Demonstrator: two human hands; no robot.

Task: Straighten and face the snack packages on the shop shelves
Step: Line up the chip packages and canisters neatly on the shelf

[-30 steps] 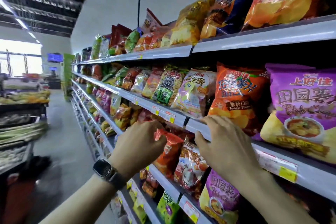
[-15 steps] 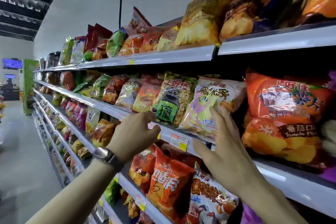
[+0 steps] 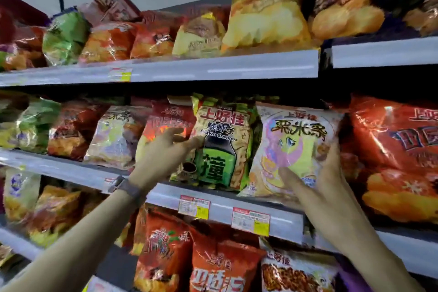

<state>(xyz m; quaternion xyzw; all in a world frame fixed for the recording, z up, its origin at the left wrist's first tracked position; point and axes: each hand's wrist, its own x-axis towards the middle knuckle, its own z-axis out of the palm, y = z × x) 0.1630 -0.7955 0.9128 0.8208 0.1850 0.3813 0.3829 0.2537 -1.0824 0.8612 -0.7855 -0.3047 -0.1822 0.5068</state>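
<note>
— On the middle shelf (image 3: 279, 220), near 12 o'clock, which edges are handled?
— Right hand (image 3: 320, 185): thumb on the face and fingers curled round the right edge of the pale corn-stick bag (image 3: 296, 140). Left hand (image 3: 163, 156): fingers straight and spread, touching the left edge of the Prawn Crackers bag (image 3: 222, 149).
— Room to move?
— Both bags overlap; the orange chip bag (image 3: 398, 149) crowds in at 3 o'clock.

We see fairly dim, soft light, with glare streaks on the orange bag (image 3: 388, 125) and along the front edge of the top shelf (image 3: 213, 71). Deep shadow sits beneath that shelf. The green bag (image 3: 64, 38) at its left end is blurred; the white bag (image 3: 296, 140) reads sharp. Shelf lines bend near the corners.
</note>
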